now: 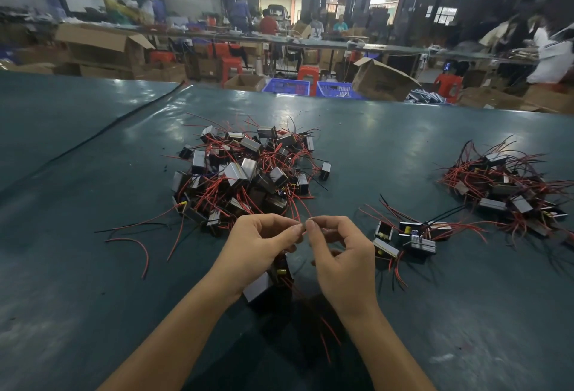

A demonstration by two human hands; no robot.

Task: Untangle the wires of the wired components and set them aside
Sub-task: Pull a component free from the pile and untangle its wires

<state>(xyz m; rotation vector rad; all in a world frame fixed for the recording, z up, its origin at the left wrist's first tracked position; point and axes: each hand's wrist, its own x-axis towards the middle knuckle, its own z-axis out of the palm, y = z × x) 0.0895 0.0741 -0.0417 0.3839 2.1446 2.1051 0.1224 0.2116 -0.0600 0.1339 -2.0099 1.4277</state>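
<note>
We pinch one thin red wire (306,211) between the fingertips of both hands. The left hand (264,244) and right hand (338,257) meet just on the near side of the tangled pile (248,170). The component (264,285) sits under the left hand, the nearer one, its wires trailing away from the pile toward us. The sorted group (407,235) lies right of the pile.
</note>
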